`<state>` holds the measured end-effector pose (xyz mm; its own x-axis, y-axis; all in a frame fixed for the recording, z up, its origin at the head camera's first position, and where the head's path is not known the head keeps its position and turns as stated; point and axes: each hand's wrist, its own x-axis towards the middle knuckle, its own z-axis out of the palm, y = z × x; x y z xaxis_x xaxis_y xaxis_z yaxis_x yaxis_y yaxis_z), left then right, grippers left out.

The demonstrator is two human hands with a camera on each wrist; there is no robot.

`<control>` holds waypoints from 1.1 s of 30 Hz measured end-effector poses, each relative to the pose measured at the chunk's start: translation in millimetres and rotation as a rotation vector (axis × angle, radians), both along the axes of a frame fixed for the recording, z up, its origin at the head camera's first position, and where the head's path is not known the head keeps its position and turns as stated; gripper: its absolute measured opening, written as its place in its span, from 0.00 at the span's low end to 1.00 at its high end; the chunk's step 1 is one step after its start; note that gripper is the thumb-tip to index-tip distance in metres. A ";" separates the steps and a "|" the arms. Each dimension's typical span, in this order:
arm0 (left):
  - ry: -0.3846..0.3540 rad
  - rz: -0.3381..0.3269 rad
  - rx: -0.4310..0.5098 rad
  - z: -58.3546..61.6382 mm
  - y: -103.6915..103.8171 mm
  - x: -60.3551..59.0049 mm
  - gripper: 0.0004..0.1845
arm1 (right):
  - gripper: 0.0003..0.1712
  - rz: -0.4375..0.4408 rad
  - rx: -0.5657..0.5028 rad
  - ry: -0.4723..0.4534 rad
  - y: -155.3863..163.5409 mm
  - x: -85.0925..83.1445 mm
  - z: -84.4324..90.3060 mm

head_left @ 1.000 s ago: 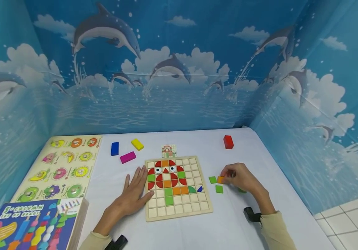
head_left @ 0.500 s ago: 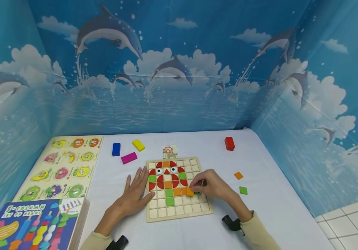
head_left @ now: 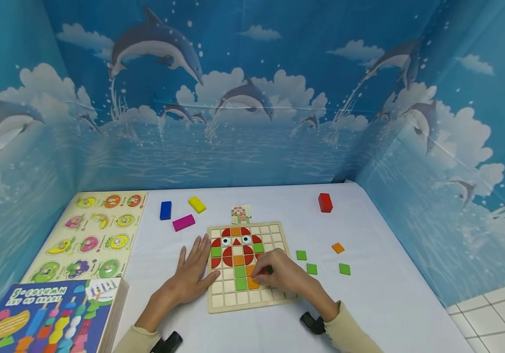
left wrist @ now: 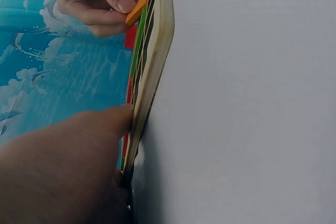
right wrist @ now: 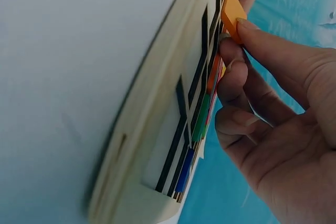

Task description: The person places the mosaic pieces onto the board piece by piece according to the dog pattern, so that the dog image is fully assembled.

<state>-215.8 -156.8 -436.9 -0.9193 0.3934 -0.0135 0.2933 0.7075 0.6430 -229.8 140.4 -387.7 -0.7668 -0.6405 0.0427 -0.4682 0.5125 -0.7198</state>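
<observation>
On the gridded wooden board point(head_left: 230, 300), red, green and orange tiles form a figure with two eyes. My right hand point(head_left: 281, 271) pinches an orange square tile point(right wrist: 232, 14) between thumb and fingers. The tile is tilted at the board's surface, beside the lower green tile point(head_left: 240, 284) in the head view. The left wrist view also shows this orange tile point(left wrist: 137, 9) at the fingertips. My left hand point(head_left: 187, 274) lies with straight fingers along the board's left side, thumb at its edge. The right hand hides part of the grid; the blue piece point(right wrist: 185, 170) shows in the right wrist view.
Green tiles point(head_left: 312, 269) and an orange tile point(head_left: 338, 248) lie right of the board. A picture card point(head_left: 241, 214) sits behind it. Blue, yellow and magenta blocks point(head_left: 184, 222) are back left, a red block point(head_left: 325, 202) back right. A fruit board point(head_left: 89, 235) and bead box point(head_left: 45, 314) stand left.
The right hand took an orange tile from the loose ones at right and carried it left over the board, then down beside the lower green tile. The left hand stayed in place.
</observation>
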 end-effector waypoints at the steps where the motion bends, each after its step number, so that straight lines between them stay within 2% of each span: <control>1: -0.003 0.002 -0.004 -0.8 -0.3 -0.3 0.51 | 0.05 0.000 0.002 -0.001 -0.4 0.1 0.1; 15: -0.001 0.017 -0.034 -7.8 0.2 -2.7 0.51 | 0.05 -0.010 -0.010 0.001 -2.6 3.1 -1.7; 20: 0.001 0.015 -0.032 -8.4 -1.1 -3.7 0.52 | 0.01 0.021 -0.005 0.044 -1.0 0.9 -0.4; 24: 0.003 0.011 -0.026 -7.4 -1.0 -3.3 0.51 | 0.03 0.030 -0.050 0.087 7.3 -4.8 1.4; 28: -0.029 0.011 -0.044 -0.9 0.2 -2.0 0.51 | 0.04 0.001 -0.093 0.103 20.9 -12.0 3.6; 33: -0.026 0.009 -0.026 0.9 0.8 -0.7 0.50 | 0.07 -0.076 -0.074 0.076 41.1 -19.9 8.2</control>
